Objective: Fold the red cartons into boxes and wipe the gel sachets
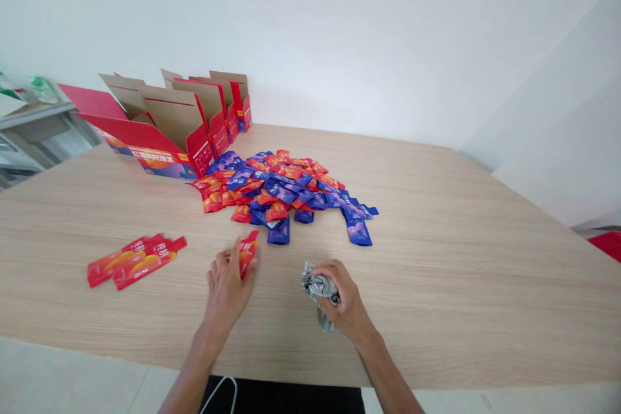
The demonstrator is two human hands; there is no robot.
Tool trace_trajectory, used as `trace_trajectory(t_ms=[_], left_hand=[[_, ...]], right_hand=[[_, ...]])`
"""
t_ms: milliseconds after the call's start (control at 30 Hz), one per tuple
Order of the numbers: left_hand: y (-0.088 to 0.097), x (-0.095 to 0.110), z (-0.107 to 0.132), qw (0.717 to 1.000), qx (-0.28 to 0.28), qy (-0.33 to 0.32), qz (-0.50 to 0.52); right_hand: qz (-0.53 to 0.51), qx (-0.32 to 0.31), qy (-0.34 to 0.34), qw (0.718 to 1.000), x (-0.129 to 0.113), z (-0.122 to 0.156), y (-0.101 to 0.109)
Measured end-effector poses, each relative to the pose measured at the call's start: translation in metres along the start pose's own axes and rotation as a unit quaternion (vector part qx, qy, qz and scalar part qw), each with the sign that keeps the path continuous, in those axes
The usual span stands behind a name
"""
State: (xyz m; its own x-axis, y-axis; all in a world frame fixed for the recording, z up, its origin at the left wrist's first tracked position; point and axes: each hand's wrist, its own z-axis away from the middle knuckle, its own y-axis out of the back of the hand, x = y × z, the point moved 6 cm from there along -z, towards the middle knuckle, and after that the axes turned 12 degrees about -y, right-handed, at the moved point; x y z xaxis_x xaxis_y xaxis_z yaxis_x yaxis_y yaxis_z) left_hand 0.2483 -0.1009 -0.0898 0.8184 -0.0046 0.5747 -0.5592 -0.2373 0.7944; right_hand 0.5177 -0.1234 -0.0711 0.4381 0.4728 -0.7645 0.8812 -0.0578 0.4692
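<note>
My left hand (pixel 227 288) is closed on a red pouch (pixel 248 252) with orange fruit printed on it, just above or on the table. Bunched in my right hand (pixel 342 301) is a crumpled grey-and-white striped cloth (pixel 317 283), part of which hangs below the fingers. To the left, two red pouches (pixel 145 265) lie overlapping. Beyond both hands is a heaped pile of red and blue pouches (pixel 286 184). A blue pouch (pixel 278 231) sits at the pile's near edge.
Open red cardboard boxes (pixel 169 158) with raised flaps stand in a row at the back left. The wooden table (pixel 460 259) meets a white wall behind. A grey side table (pixel 43 116) is at far left, and a red object (pixel 606 244) shows at far right.
</note>
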Motion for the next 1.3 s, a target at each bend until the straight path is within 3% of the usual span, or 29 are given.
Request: trace_trajectory(t_ms=[133,367,500,633,800,900,1133,1300], left_hand=[[0.025,-0.031,-0.033,0.98,0.01,0.039,-0.195],[0.068,-0.054,-0.052,0.959,0.14,0.047,-0.24],[0.052,-0.045,-0.066,0.983,0.073,-0.01,-0.17],[0.027,-0.031,-0.106,0.996,0.015,-0.03,-0.088],[0.008,-0.03,-0.175,0.997,-0.03,0.027,-0.061],[0.0,-0.032,-0.2,0.994,-0.05,0.074,-0.059],[-0.011,-0.021,-0.203,0.994,-0.022,0.081,-0.067],[-0.005,-0.013,-0.203,0.991,-0.01,0.092,-0.091]], right_hand=[[0.002,0.003,-0.003,1.0,0.0,0.001,0.0],[0.0,0.016,-0.002,1.0,0.002,0.002,0.003],[0.006,0.002,-0.001,1.0,0.003,0.003,0.001],[0.017,-0.012,0.005,1.0,0.0,0.002,0.0],[0.022,-0.006,-0.002,1.0,0.002,0.001,0.001],[0.02,0.006,-0.005,1.0,0.003,0.001,0.003],[0.027,0.016,-0.014,0.999,0.004,0.002,0.004],[0.032,0.013,-0.019,0.999,0.004,0.002,0.003]])
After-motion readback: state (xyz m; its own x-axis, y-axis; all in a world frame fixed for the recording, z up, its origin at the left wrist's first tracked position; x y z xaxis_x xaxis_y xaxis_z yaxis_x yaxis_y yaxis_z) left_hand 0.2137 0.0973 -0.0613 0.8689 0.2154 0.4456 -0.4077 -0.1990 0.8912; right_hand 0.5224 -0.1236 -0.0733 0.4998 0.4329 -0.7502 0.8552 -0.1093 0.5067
